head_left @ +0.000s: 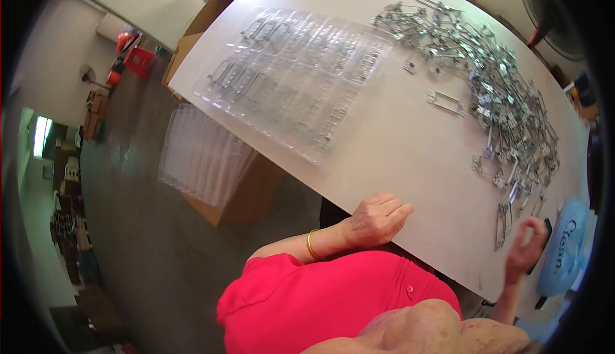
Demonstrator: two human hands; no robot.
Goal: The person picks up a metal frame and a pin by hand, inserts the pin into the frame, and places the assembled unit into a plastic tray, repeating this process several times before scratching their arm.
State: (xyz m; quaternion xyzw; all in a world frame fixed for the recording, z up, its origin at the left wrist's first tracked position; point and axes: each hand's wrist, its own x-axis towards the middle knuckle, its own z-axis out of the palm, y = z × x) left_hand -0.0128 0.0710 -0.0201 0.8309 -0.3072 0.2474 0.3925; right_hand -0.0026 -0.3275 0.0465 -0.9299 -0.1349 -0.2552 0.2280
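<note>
In the head view, the heap of loose metal parts is lying along the far right side of the pale table, well apart from the left hand and spreading down close to the right hand. A slim metal frame at the heap's near end is lying just beside the right hand, clear of its fingers, while another frame is lying alone to the left of the heap. The left hand is resting by the table's near edge, knuckles up, its fingers loosely curling; nothing is showing in it, though its palm is hidden. Its forearm, wearing a gold bracelet, is reaching across from the red shirt. The right hand is rising at the table's right corner, fingers and thumb bending inward; it is blurring, so whether it is gripping anything cannot be told. A dark flat object is showing behind it, contact unclear, and a blue package is lying beyond. Clear plastic trays are holding rows of metal parts on the table's left side.
</note>
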